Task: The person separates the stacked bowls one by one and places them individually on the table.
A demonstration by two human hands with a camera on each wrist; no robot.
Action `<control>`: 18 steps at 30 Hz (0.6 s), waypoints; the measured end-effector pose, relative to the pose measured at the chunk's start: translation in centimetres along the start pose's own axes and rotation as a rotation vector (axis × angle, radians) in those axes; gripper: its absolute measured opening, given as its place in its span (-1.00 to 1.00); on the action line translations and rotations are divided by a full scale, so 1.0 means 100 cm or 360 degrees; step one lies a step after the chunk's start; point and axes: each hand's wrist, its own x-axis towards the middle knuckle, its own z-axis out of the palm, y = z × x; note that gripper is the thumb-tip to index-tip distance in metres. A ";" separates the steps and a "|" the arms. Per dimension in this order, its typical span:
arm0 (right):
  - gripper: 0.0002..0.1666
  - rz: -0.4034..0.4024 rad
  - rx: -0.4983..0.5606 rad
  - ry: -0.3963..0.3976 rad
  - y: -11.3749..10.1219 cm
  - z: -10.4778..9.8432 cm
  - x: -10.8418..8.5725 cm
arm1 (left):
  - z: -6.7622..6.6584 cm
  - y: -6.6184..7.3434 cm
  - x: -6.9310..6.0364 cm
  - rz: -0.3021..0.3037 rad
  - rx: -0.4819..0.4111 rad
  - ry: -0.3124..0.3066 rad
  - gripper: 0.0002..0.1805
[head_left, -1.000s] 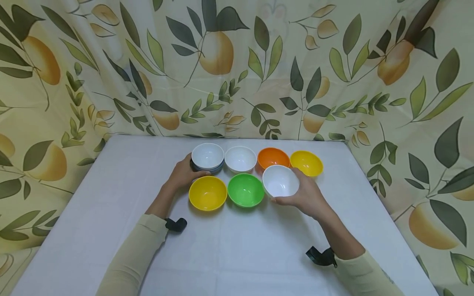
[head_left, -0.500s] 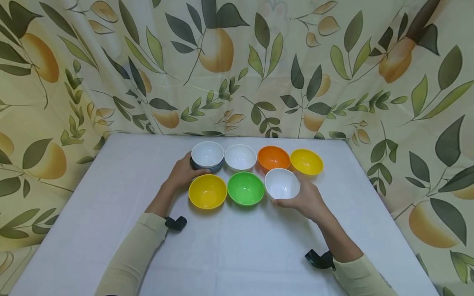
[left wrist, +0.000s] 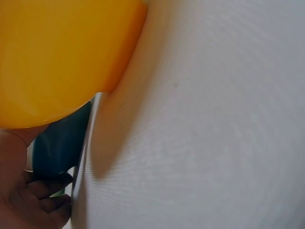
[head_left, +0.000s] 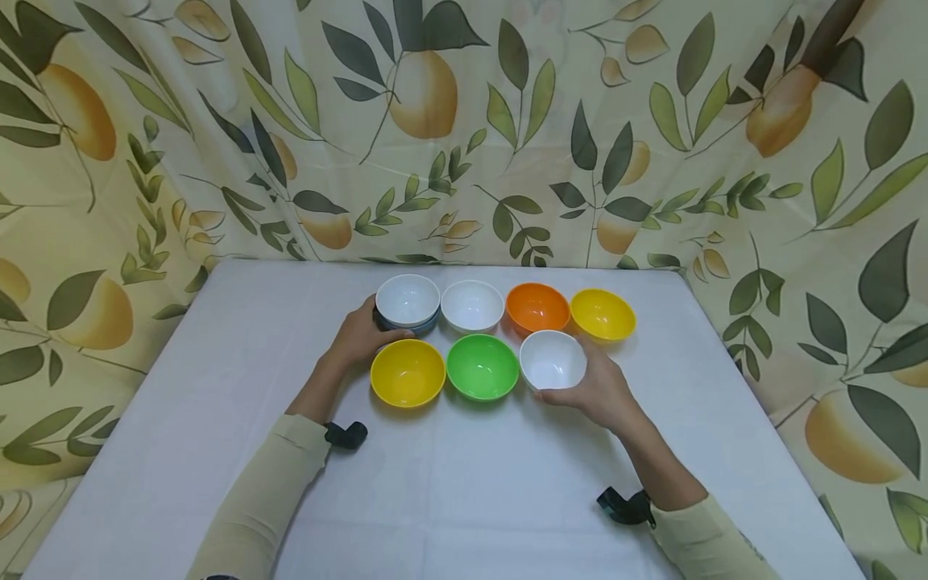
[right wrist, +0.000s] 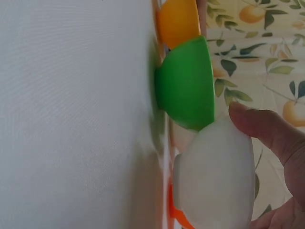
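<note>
My left hand [head_left: 360, 334] grips the dark blue bowl [left wrist: 59, 143] at the back left. A white bowl [head_left: 408, 300] is stacked in that blue bowl. My right hand [head_left: 603, 385] holds another white bowl [head_left: 553, 360] by its rim at the right end of the front row. In the right wrist view its foot hangs slightly off the cloth, and its side meets or nearly meets the green bowl [right wrist: 188, 83]. Left of the green bowl in the head view stands a yellow bowl [head_left: 408, 373], close in front of my left hand.
Behind, a white bowl [head_left: 473, 306], an orange bowl [head_left: 537, 308] and a second yellow bowl [head_left: 603, 314] continue the back row. A white cloth covers the table [head_left: 464, 499]. A fruit-patterned curtain [head_left: 464, 185] hangs along its far edge.
My right hand has shifted the white bowl slightly to the right and towards me, then stayed nearly still. The left hand keeps its grip on the blue bowl.
</note>
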 end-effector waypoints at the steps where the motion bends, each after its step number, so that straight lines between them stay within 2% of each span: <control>1: 0.37 -0.0002 -0.0003 0.0002 0.001 0.000 0.001 | 0.000 0.000 0.000 -0.0004 0.0002 0.0001 0.24; 8: 0.41 -0.0034 -0.0021 0.0006 0.009 0.004 0.005 | 0.000 -0.002 0.000 -0.0007 -0.0002 -0.0005 0.24; 18: 0.40 0.0006 -0.0047 -0.0005 0.013 0.007 0.007 | -0.001 -0.003 0.000 0.0005 0.0001 -0.0004 0.26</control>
